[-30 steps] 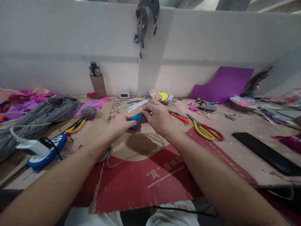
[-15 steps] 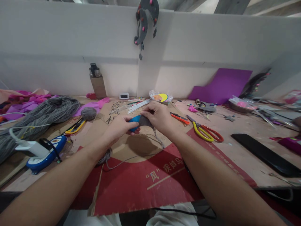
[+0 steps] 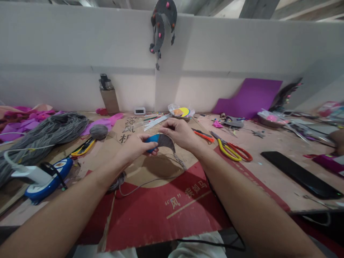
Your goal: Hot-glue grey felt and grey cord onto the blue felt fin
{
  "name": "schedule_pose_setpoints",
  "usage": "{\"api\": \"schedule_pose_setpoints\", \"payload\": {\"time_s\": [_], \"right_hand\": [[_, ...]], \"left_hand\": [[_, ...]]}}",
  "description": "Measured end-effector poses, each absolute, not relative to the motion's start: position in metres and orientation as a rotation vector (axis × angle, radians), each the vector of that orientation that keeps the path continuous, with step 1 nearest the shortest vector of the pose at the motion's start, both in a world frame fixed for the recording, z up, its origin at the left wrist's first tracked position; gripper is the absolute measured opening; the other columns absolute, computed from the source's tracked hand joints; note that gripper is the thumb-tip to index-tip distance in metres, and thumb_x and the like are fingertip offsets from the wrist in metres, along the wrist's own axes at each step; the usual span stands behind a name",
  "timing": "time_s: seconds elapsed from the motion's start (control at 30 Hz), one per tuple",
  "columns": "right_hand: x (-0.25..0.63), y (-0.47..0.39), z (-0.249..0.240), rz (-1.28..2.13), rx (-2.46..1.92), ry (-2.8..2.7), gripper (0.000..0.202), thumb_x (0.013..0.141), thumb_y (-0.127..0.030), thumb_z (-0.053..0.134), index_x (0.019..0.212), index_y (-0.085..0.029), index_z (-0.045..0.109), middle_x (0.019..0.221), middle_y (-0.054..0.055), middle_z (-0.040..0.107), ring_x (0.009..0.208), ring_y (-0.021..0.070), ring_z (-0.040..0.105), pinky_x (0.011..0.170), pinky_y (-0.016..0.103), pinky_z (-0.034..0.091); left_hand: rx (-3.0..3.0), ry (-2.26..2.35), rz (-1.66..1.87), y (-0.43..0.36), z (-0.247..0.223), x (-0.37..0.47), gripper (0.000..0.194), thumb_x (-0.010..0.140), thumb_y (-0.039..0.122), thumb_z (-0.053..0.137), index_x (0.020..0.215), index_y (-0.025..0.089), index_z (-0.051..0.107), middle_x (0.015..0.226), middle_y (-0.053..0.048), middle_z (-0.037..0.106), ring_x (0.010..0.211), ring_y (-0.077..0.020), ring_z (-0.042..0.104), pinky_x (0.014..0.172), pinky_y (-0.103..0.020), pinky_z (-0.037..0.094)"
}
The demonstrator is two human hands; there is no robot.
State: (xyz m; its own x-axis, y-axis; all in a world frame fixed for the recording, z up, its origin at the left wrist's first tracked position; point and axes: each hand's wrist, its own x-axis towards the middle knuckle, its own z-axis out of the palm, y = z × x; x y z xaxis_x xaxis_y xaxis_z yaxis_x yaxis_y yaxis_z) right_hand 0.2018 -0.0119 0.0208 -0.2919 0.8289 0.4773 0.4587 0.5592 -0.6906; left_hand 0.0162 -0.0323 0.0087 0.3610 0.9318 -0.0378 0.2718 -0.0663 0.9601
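A crescent-shaped piece point(image 3: 166, 141) is held up over the cardboard, its left part bare blue and its right part covered in grey yarn. My left hand point(image 3: 139, 145) is closed on the blue end, thumb in front and fingers behind. Just above the line where blue meets grey, my right hand point(image 3: 176, 132) pinches at the grey yarn; the fingertips partly hide the strand. From the crescent's right tip hangs a twisted grey tail point(image 3: 180, 162). A loose strand curves across the cardboard to a small grey yarn bundle point(image 3: 117, 182) beside my left forearm.
Printed cardboard point(image 3: 150, 215) lies under my hands. On the right are scissors point(image 3: 231, 148), an orange cutter point(image 3: 202, 135) and a black power bank-like slab point(image 3: 298, 173). Leftward are a yarn skein point(image 3: 61, 130), a yarn ball point(image 3: 99, 132), a yellow cutter point(image 3: 84, 147) and a blue power strip point(image 3: 51, 182).
My right hand has lifted slightly off the grey part, so more of the yarn-covered curve shows. My left hand keeps its hold on the blue end. The whole view has shifted a little.
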Motion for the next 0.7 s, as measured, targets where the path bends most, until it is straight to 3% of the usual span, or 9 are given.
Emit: {"api": "schedule_pose_setpoints", "payload": {"time_s": [0.23,0.47,0.7], "right_hand": [[0.203,-0.012,0.022,0.661,-1.023,-1.89,0.017,0.083,-0.029,0.06,0.07,-0.018,0.06,0.068,-0.001,0.056,0.065,0.0119,0.048,0.064,0.027,0.04],[0.205,-0.015,0.023,0.921,-1.031,-1.784,0.021,0.081,-0.039,0.061,0.073,-0.019,0.06,0.056,-0.005,0.046,0.051,0.0088,0.038,0.048,0.023,0.03],[0.211,-0.011,0.02,1.212,-0.866,-1.74,0.025,0.079,-0.043,0.065,0.074,-0.02,0.059,0.057,-0.006,0.046,0.047,0.0063,0.034,0.044,0.022,0.026]], "left_hand": [[1.587,1.106,0.824,-0.03,0.009,0.014,0.017,0.074,0.03,0.069,0.077,0.014,0.066,0.07,-0.003,0.07,0.061,-0.0117,0.064,0.059,-0.022,0.048],[1.654,1.065,0.855,-0.028,0.01,0.012,0.018,0.073,0.032,0.069,0.077,0.015,0.067,0.071,-0.003,0.07,0.065,-0.0131,0.064,0.064,-0.024,0.05],[2.076,1.169,0.926,-0.027,0.013,0.005,0.018,0.078,0.034,0.064,0.074,0.019,0.071,0.067,0.001,0.064,0.062,-0.0122,0.054,0.059,-0.023,0.04]]}}
